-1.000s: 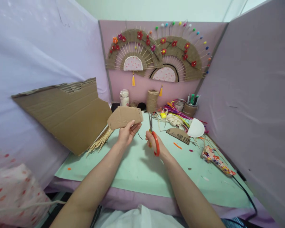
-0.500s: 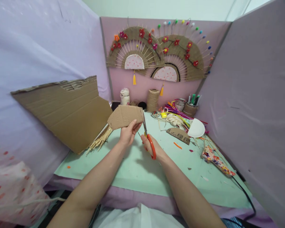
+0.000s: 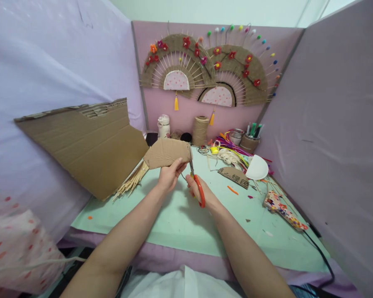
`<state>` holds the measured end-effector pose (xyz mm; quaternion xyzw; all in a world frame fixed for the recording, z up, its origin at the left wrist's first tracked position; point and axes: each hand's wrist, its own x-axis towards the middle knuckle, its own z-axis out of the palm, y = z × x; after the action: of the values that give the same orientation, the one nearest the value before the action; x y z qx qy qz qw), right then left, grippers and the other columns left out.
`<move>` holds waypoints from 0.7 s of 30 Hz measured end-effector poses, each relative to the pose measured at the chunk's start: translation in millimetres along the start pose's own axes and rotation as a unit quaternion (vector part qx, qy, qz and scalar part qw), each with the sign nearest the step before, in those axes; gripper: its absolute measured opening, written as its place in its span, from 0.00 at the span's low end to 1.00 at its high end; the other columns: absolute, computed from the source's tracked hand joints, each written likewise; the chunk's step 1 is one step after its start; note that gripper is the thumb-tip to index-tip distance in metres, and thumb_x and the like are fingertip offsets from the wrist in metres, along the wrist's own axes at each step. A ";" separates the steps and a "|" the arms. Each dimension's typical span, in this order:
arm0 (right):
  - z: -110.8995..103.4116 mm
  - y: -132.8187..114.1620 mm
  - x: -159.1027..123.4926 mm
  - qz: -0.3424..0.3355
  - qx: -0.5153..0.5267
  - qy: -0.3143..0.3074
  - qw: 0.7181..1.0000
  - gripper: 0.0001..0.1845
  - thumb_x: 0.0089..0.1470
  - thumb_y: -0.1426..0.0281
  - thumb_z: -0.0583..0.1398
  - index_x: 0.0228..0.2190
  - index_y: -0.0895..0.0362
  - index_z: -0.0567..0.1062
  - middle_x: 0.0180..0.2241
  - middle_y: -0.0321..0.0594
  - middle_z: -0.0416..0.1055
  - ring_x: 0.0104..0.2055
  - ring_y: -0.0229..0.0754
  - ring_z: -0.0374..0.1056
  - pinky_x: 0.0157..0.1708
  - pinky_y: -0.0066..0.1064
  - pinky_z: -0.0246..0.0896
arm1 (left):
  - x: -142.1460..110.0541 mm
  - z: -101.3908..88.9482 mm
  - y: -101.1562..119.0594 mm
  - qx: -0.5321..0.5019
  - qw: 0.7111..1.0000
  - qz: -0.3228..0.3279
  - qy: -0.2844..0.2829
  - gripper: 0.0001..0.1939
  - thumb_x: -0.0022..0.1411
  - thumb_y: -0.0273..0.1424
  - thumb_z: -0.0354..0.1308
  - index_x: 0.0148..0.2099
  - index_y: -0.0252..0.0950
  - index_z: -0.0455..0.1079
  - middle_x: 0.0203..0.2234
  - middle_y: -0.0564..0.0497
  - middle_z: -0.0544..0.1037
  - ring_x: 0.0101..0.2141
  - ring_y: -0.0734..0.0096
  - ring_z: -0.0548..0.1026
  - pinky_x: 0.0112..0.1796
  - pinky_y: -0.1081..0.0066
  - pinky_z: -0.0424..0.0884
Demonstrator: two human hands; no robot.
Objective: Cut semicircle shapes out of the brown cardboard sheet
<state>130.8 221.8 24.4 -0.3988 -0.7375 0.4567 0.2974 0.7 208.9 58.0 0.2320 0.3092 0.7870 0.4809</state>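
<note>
Side cloths (image 3: 326, 124): while both hands work between them, pale purple fabric flanks the table left and right.
Table (image 3: 177, 225): mint green top, purple cloth along near edge.
Cardboard sheet (image 3: 90, 149): big, brown, tilted up on the left, torn corrugated top edge.
Fans (image 3: 255, 93): two on the pink back panel, overlapping, red flowers, yellow tassels below.
Stick bundle (image 3: 132, 182): on table, by the sheet's lower right edge.
Cardboard piece (image 3: 166, 153): held up off the table, between sheet and scissors.
Left hand (image 3: 170, 178): clamped on the piece's lower right edge, thumb on the near face, other fingers behind.
Right hand (image 3: 199, 188): fingers closed round the scissors handle.
Scissors (image 3: 199, 192): orange handle, blades up at the piece's right end. Blade gap: can't tell.
Glue gun (image 3: 282, 211): colourful pattern, lying at table right, black cord off the near side.
Twine spool (image 3: 200, 130): upright at the back, below the fans.
White half-disc (image 3: 257, 167): right side, just beside printed cardboard.
Printed cardboard (image 3: 233, 177): flat on table, dark characters.
Bottle (image 3: 163, 126): white, upright, back left.
Orange strip (image 3: 233, 190): on table, near side of printed cardboard.
</note>
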 end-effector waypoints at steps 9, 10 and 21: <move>2.1 7.3 3.4 -0.009 0.027 0.008 1.000 0.30 0.55 0.42 0.47 0.27 0.56 0.64 0.21 0.33 0.61 0.21 0.36 0.57 0.22 0.27 0.53 | 1.9 -2.2 -1.7 0.012 1.000 -0.004 0.000 0.14 0.44 0.27 0.70 0.36 0.32 0.73 0.32 0.50 0.80 0.34 0.70 0.78 0.49 0.62 0.71; 2.2 7.6 3.5 -0.008 0.027 0.008 1.000 0.30 0.55 0.42 0.47 0.27 0.56 0.64 0.20 0.32 0.61 0.21 0.36 0.57 0.22 0.27 0.53 | 1.7 -2.0 -1.5 0.013 1.000 -0.004 -0.002 0.14 0.44 0.27 0.70 0.36 0.32 0.73 0.32 0.50 0.80 0.34 0.71 0.78 0.49 0.63 0.71; -1.6 -4.6 -3.4 0.027 0.033 0.014 0.999 0.32 0.54 0.40 0.46 0.24 0.56 0.64 0.16 0.31 0.60 0.15 0.35 0.60 0.17 0.27 0.54 | -1.5 0.7 -0.4 0.019 1.000 0.000 0.003 0.13 0.45 0.26 0.69 0.35 0.32 0.74 0.32 0.50 0.80 0.34 0.71 0.78 0.49 0.63 0.70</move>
<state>132.3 218.3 28.9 -0.4151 -0.7064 0.4836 0.3080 2.0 208.0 58.1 0.2391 0.3254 0.7814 0.4758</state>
